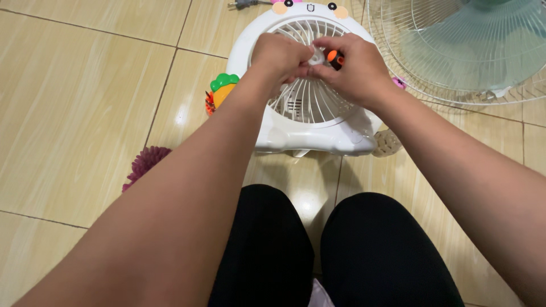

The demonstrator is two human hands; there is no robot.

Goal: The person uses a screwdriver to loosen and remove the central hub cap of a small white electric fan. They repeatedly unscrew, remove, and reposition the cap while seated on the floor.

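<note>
A small white fan [307, 122] with a round slatted grille lies on the tiled floor in front of my knees. Both hands meet over the grille's centre hub. My left hand [278, 57] pinches at the hub with curled fingers. My right hand [352, 68] grips a small screwdriver [334, 58] with an orange and black handle, its tip pointed at the hub. The hub itself is mostly hidden by my fingers.
A large wire fan guard with a pale green blade [472, 40] lies at the upper right. A green and orange toy [220, 91] sits left of the white fan, a purple fluffy thing [145, 162] lower left, a plug [244, 4] at the top.
</note>
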